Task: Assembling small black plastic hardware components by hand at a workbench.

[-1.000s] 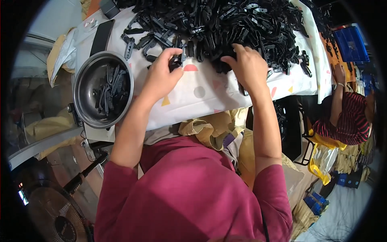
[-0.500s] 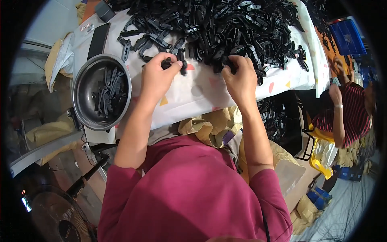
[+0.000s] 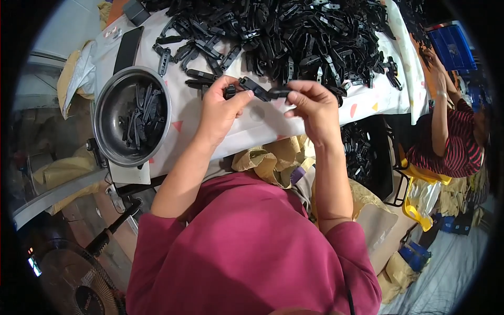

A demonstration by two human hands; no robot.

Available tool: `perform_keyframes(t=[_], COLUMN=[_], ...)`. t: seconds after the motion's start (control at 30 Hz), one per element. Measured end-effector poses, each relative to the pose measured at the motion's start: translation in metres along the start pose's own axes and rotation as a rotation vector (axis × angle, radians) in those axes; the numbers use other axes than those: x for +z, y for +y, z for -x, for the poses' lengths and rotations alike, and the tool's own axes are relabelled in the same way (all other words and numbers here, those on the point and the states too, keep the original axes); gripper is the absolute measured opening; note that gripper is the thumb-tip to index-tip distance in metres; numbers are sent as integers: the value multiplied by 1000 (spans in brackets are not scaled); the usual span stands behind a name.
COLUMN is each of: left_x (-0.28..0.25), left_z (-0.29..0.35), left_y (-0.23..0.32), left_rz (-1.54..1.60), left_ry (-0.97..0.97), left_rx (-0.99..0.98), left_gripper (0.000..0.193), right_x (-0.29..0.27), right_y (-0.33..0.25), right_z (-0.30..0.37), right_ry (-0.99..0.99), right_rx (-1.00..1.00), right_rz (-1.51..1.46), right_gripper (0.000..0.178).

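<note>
My left hand (image 3: 219, 111) is closed on a narrow black plastic part (image 3: 254, 88), held out between thumb and fingers over the white tablecloth. Opposite it, my right hand (image 3: 317, 111) pinches a second slim black part (image 3: 279, 93). The tips of the two parts meet or nearly meet; whether they are joined, I cannot tell. Just beyond both hands spreads a large heap of similar black plastic parts (image 3: 310, 42). A few loose pieces lie close to my left fingers. Further left, a steel bowl (image 3: 100, 121) holds several long black parts (image 3: 139, 118).
A dark phone (image 3: 127, 50) lies behind the bowl. Beneath the table's right side is a black bin (image 3: 380, 157) of parts. At right, a person in a striped top (image 3: 446, 139) reaches toward a blue tray (image 3: 452, 47). A fan (image 3: 79, 283) stands lower left.
My right hand has drawn back from the heap with a black part, and my left hand has moved slightly right and nearer me. Their parts are now together. The other person's arm reaches farther.
</note>
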State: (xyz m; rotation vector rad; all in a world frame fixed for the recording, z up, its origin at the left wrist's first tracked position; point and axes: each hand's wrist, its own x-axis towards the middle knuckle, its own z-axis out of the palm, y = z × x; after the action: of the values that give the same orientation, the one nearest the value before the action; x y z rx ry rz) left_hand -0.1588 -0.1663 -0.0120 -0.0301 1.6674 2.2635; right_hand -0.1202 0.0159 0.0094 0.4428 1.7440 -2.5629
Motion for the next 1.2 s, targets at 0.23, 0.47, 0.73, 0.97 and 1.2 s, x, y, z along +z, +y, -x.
perform_keyframes(t=[0.23, 0.47, 0.73, 0.97, 1.2], left_x=[-4, 2, -16, -28, -57], left_z=[9, 23, 23, 16, -17], left_y=[3, 17, 13, 7, 13], left_rz=[-130, -131, -119, 91, 414], left_ry=[-197, -340, -299, -305, -16], left_rx=[384, 522, 449, 323, 304], left_gripper=[17, 42, 36, 34, 24], right_x=[40, 41, 43, 44, 44], right_y=[18, 25, 12, 22, 36], right_z=[36, 46, 42, 32, -15], right_ry=[80, 106, 26, -163, 72], right_rx=[-268, -691, -605, -420, -540], right_rz=[-115, 314, 717, 643, 1097], right_gripper=[15, 16, 34, 36, 35])
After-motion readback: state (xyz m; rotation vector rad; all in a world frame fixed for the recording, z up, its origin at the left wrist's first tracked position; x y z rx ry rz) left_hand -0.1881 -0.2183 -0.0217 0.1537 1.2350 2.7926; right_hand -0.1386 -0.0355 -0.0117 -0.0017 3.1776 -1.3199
